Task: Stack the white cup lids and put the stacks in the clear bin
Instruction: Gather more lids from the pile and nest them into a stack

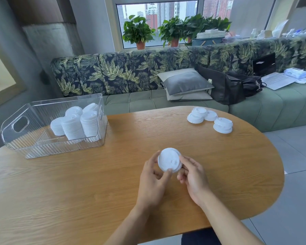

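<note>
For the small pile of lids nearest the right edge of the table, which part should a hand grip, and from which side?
I would grip the small pile by its bottom rim, thumb opposite fingers, coming down from above. It lies flat on the table, tops up, so its sides stand free. The right hand is nearer, but it and the left hand hold a lid.

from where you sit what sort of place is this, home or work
Likely an office lounge or café-style break area, not certain: a long leaf-print sofa with a laptop and bags on it, high-rises through the window, and many white cup lids on the table.
</note>
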The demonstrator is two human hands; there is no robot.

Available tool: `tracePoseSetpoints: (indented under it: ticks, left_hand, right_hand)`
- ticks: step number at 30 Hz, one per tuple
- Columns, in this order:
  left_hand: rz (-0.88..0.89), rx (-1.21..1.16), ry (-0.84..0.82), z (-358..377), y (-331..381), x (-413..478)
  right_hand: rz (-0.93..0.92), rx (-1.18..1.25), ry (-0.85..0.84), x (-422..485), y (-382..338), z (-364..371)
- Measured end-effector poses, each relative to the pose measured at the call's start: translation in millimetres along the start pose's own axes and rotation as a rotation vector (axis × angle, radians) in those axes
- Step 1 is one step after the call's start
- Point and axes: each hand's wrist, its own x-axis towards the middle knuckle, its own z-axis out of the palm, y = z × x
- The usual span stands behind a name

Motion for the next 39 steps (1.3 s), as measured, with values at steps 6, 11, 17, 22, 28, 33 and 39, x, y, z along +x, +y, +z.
tracePoseSetpoints:
  ticks: [6, 11, 17, 22, 28, 33, 39]
  left_hand:
    - [0.230, 0.225, -0.057, 1.7, -3.0, 0.5]
    - [0.249, 0.272, -0.109, -8.6, -9.5, 9.2]
    - [0.217, 0.195, -0.074, -12.2, -10.5, 9.4]
    - [0.206, 0.167, 0.042, -13.1, -10.6, 8.5]
    - [0.242, 0.215, 0.085, -13.3, -8.1, 7.9]
    - [0.292, 0.275, 0.017, -13.2, -8.5, 7.2]
    - [0.309, 0.279, -0.017, -12.8, -10.6, 8.2]
  right_hand:
    - [0.011, -0.029, -0.039, -2.6, -3.1, -3.8]
    - [0.058, -0.042, -0.138, -1.6, -7.4, -10.7]
    - [0.101, 0.105, -0.181, 2.2, -9.3, -13.2]
    - [0.116, 0.229, -0.147, 5.1, -6.3, -15.7]
    - [0.115, 0.242, -0.139, 4.9, -6.3, -12.6]
    - [0.043, 0.044, -0.116, 1.1, -1.9, -8.3]
    - [-0.042, -0.071, -0.129, -3.2, -1.3, -5.9]
